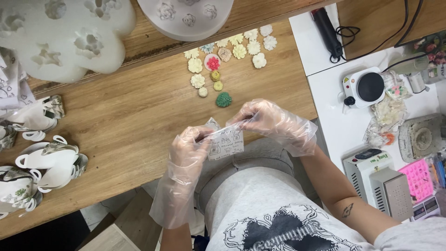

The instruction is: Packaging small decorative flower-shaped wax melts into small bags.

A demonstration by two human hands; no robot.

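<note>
Both my hands wear loose clear plastic gloves. My left hand (186, 148) pinches the left side of a small clear printed bag (225, 143), held over my lap at the edge of the wooden table (130, 125). My right hand (267, 118) grips the bag's top right corner. Beyond the bag lie several small flower-shaped wax pieces (232, 51) in cream, yellow, pink and pale blue, with a green leaf-shaped piece (224, 99) nearest to my hands.
White silicone moulds (69, 35) (186, 16) rest at the table's far edge. Folded white paper holders (46, 160) sit on the left. On the white surface to the right stand a small hot plate (364, 87), a box-shaped sealing machine (381, 181), a pink mould (418, 179) and a black tool (327, 32).
</note>
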